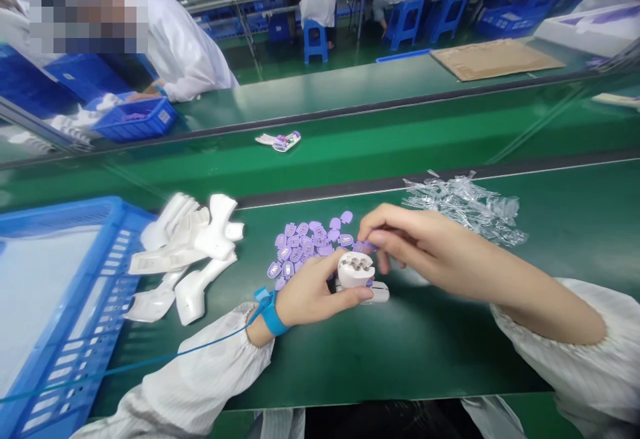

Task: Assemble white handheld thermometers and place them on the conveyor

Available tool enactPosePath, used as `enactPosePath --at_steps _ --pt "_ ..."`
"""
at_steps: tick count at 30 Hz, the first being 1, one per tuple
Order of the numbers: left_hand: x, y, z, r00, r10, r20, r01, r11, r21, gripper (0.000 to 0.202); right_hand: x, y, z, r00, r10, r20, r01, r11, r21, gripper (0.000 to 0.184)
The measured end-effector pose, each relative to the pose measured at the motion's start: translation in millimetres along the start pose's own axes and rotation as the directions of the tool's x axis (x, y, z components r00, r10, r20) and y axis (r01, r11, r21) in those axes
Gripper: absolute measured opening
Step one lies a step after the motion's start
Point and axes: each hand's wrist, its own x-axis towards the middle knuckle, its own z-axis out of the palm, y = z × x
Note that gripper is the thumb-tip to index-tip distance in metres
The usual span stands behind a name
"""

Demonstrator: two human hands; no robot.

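A white plastic housing [356, 272], its end with several round recesses facing up, is gripped in my left hand [320, 290]. A blue wrist strap [274, 314] with a cord circles that wrist. My right hand [410, 242] is closed in a pinch just beyond the housing, with a small purple plastic piece [369, 247] at its fingertips. Several similar purple pieces [307, 246] lie spread behind my left hand. Under the held housing another white part [381, 292] shows, partly hidden; I cannot tell whether they are joined.
White plastic shells [193, 246] are heaped beside a blue basket [113, 226] on the left. Clear plastic pieces [465, 206] form a pile behind my right forearm. On the green strip beyond lies a device with coloured parts [286, 140]. A co-worker in white [185, 46] sits across, near a blue bin [137, 119].
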Motion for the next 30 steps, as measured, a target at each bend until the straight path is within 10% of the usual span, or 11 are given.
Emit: enactPosePath --at_steps 5,10,30 --pt "1.3 6.3 -5.8 0.999 0.02 -0.031 -0.019 1.0 0.014 0.035 3.7 -7.0 4.3 0.941 0.174 -0.291 -0.119 0.973 0.197 0.034" --pt "2.5 7.8 -12.3 0.996 0.053 -0.073 -0.05 0.998 0.038 0.031 5.7 -15.1 5.7 0.915 0.262 -0.306 -0.194 0.953 0.234 0.035" --pt "4.8 12.6 -20.5 0.975 0.192 -0.113 -0.171 0.97 0.17 0.036 3.0 -6.0 16.3 0.96 -0.175 -0.219 0.156 0.983 -0.098 0.018"
